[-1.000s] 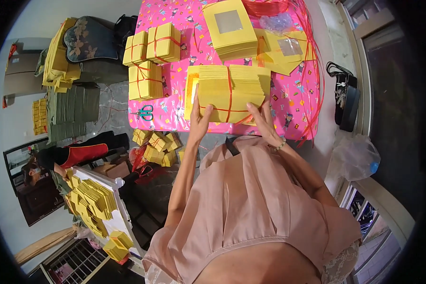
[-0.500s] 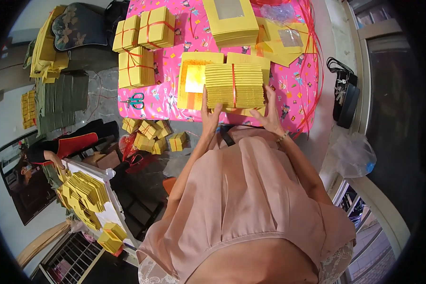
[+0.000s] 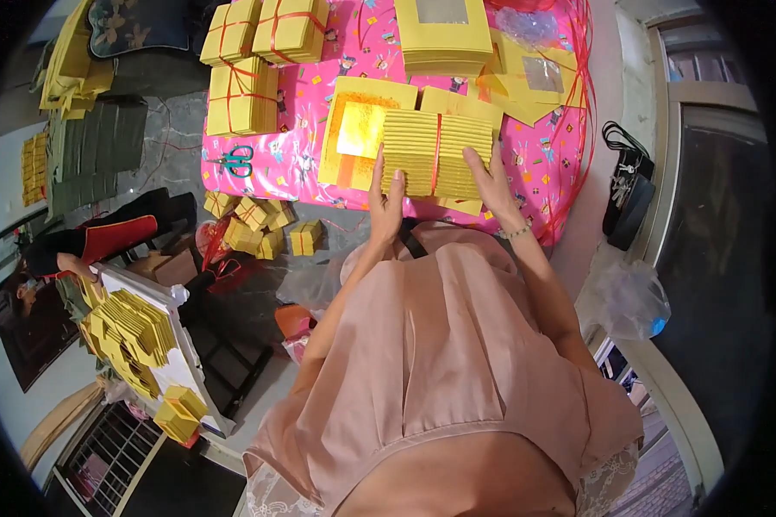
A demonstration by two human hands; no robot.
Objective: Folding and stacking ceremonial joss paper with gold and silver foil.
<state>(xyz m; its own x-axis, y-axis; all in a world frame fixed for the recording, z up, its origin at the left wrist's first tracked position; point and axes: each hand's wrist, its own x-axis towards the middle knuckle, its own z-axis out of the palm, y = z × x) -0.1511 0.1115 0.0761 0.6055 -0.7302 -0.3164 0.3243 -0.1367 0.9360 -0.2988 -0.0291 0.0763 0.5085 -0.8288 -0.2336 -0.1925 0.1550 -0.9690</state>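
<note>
A bundle of folded yellow card pieces (image 3: 409, 157), tied round its middle with red ribbon (image 3: 437, 155), is gripped between my two hands at the near side of the pink table. My left hand (image 3: 386, 205) presses against its left end, thumb on the near side. At its right end my right hand (image 3: 494, 185) holds on, with the thumb over the ridged top. Beneath and behind the bundle lie flat yellow cards (image 3: 459, 102). Just left of it is a yellow sheet with an orange print and a shiny gold square (image 3: 362, 129).
Green-handled scissors (image 3: 239, 161) lie near the table's left edge. Tied yellow bundles (image 3: 243, 96) stand at the far left, a windowed yellow stack (image 3: 444, 59) at the back. Red ribbons (image 3: 585, 112) trail along the right. Small bundles (image 3: 305, 238) sit on the floor; another person's arm (image 3: 76, 265) is at a white table.
The bundle has tipped, so more of its ridged top faces me. My right thumb has moved up onto it. The whole view has shifted slightly.
</note>
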